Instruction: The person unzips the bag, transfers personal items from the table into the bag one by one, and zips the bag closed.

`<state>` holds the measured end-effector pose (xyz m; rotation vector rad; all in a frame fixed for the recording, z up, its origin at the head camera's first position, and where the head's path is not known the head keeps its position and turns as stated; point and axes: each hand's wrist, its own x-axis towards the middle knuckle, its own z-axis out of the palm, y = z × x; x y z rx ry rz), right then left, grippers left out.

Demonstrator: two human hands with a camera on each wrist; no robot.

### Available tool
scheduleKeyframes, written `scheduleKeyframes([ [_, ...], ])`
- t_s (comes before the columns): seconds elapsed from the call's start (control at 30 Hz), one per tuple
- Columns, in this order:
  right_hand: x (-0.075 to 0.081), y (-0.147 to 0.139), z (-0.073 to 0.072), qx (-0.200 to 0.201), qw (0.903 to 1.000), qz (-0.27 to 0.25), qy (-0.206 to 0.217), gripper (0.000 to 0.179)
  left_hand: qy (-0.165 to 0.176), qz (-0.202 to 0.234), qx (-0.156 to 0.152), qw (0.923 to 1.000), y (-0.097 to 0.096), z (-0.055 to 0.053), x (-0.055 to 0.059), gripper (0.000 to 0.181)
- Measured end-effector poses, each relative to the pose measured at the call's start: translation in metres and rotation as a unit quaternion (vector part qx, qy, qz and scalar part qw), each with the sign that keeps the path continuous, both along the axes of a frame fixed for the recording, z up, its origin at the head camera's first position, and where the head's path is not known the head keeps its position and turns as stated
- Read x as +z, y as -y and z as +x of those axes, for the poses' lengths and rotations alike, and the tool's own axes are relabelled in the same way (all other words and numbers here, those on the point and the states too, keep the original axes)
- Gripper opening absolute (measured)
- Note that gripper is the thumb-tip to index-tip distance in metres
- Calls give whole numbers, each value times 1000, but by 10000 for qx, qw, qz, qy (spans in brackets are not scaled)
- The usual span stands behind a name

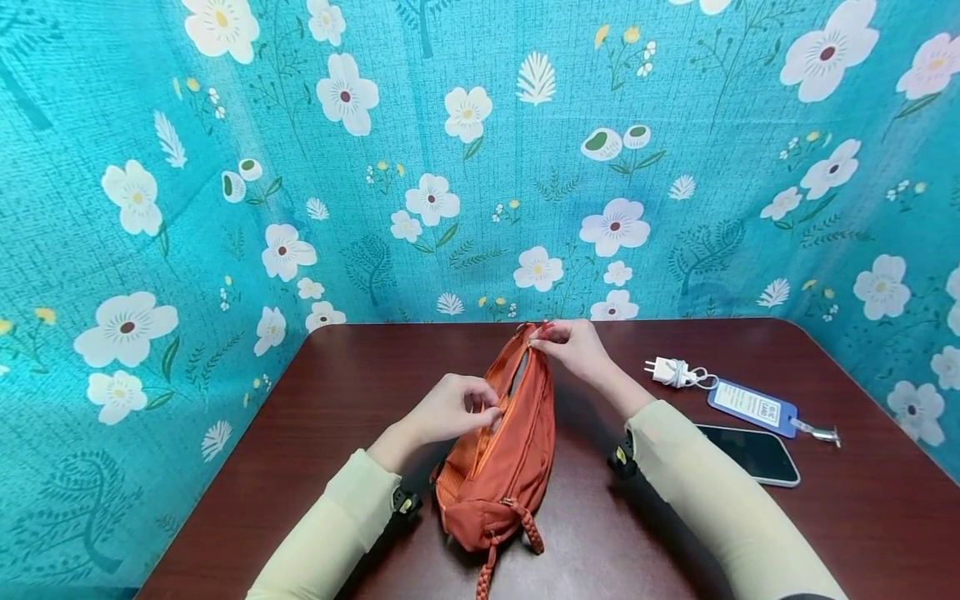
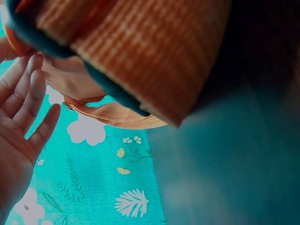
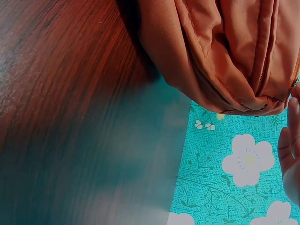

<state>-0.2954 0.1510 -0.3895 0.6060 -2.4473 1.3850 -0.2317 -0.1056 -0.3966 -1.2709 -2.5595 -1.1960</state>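
A rust-orange zippered bag (image 1: 517, 450) lies lengthwise on the table, its long top zipper open and a lighter orange lining showing. Two braided zipper pulls (image 1: 528, 529) hang from its near end. My left hand (image 1: 453, 407) pinches the edge of the opening about midway along with thumb and index finger; its other fingers curve loosely in the left wrist view. At the far end of the zipper, my right hand (image 1: 576, 346) pinches the zipper pull between thumb and finger. In the right wrist view only part of that hand shows, beside the bag's folded fabric (image 3: 234, 56).
Right of the bag on the brown table (image 1: 360, 358) are a white charger (image 1: 671, 372) with its cable wound up, a blue card holder (image 1: 750, 407) with a metal clip, and a phone (image 1: 753, 454). A floral turquoise cloth (image 1: 480, 217) hangs behind.
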Motion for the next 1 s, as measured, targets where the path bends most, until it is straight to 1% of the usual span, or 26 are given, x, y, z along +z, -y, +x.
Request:
scheduleKeyframes([
  [0.13,-1,-1,2,-87,9997,-34,204,13,29,347,74,9994,3,1,-1,4],
  [0.23,-1,-3,4,-56,9992,-136,370,14,40,559,159,9983,4,3,-1,6],
  [0.33,-3,-6,4,-23,9989,-213,429,15,53,691,203,9974,4,4,-1,6],
  [0.47,-5,-11,5,-82,9989,-172,430,18,99,692,276,9972,3,6,-1,6],
  [0.63,-6,-22,8,-58,9990,-124,423,30,139,606,332,9975,1,6,-1,5],
  [0.67,-5,-24,9,-41,9991,-120,393,32,138,596,321,9976,1,6,0,5],
  [0.77,-2,-28,13,-13,9997,-55,253,34,132,617,238,9977,-1,16,14,5],
  [0.83,1,-28,17,21,9998,-29,170,33,120,650,175,9977,-1,22,23,5],
  [0.9,3,-27,22,97,9999,73,20,31,120,646,168,9977,-1,20,22,5],
  [1.0,5,-22,30,383,9989,154,-210,25,91,637,202,9977,0,10,8,5],
])
